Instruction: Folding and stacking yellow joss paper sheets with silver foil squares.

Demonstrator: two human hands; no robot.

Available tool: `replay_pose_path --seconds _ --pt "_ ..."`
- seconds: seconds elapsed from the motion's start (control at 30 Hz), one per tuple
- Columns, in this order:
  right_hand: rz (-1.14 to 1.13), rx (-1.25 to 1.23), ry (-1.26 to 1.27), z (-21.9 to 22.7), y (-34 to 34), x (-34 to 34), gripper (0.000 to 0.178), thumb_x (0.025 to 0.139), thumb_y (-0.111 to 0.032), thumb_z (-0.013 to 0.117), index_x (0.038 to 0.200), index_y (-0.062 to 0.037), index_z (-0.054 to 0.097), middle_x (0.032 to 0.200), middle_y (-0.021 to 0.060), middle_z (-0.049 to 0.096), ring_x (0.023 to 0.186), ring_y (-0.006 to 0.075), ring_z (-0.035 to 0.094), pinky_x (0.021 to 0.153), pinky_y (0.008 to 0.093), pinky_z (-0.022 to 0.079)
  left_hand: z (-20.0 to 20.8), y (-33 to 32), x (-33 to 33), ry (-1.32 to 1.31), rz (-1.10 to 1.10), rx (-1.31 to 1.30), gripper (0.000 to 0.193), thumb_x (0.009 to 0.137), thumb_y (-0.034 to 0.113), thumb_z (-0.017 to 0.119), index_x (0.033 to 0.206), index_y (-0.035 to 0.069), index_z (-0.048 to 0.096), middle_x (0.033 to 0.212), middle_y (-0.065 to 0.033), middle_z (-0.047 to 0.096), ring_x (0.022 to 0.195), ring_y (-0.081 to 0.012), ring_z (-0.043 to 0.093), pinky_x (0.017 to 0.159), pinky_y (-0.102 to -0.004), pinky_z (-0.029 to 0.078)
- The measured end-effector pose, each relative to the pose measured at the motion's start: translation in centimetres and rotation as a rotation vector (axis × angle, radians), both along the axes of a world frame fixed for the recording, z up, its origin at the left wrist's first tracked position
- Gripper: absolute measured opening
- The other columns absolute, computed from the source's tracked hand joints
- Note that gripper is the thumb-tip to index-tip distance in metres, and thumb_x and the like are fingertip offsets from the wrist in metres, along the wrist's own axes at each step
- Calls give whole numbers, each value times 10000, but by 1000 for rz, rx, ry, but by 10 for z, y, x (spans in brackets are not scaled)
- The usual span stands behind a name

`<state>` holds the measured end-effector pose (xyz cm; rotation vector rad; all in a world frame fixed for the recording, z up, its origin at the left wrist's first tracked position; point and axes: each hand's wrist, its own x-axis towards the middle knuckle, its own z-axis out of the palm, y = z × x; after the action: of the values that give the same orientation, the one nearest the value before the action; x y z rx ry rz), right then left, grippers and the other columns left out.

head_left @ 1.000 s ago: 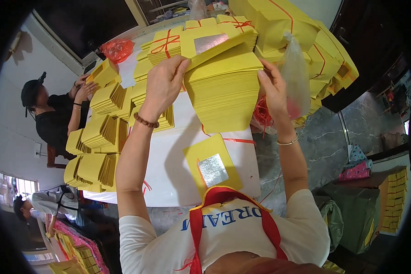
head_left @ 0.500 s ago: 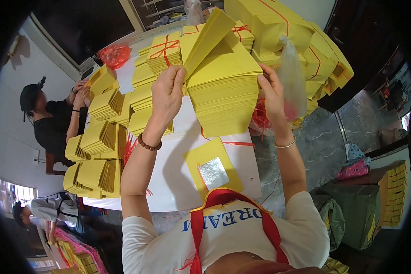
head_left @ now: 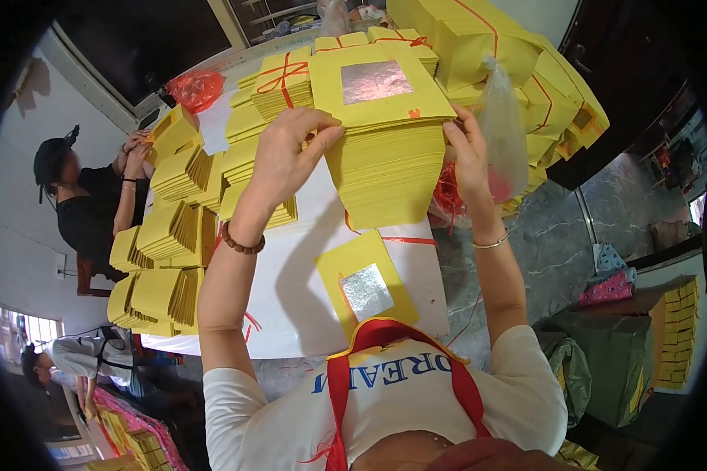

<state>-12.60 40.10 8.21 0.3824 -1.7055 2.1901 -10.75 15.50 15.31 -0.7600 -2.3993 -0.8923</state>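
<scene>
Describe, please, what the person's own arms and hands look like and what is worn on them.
Both the left hand and the right hand are without gloves. The left wrist wears a brown beaded bracelet, the right a thin, pale, shiny bangle. White short sleeves leave the forearms uncovered.

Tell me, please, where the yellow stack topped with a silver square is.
The yellow stack is at upper centre in the head view, between the left hand and right hand.

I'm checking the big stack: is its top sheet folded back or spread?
Spread: the top sheet covers the stack, silver square up.
</scene>
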Motion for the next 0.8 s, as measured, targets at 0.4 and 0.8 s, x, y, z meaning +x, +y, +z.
replay_pose_path --seconds 0.4,0.8 --pt "-12 10 -10 2 -1 3 359 904 -135 487 1224 24 442 1083 58 531 991 114 487 896 249 375 7 -2 0 -112 82 -7 231 863 162 539 885 -64 585 711 -122 577 625 -157 523 576 -283 415" --pt "-45 11 -28 1 -4 4 359 916 -168 492 1220 19 448 1073 55 534 963 103 495 870 237 387 -3 4 5 99 82 -136 228 781 243 652 830 26 599 802 -89 585 761 -249 538 648 -347 444"
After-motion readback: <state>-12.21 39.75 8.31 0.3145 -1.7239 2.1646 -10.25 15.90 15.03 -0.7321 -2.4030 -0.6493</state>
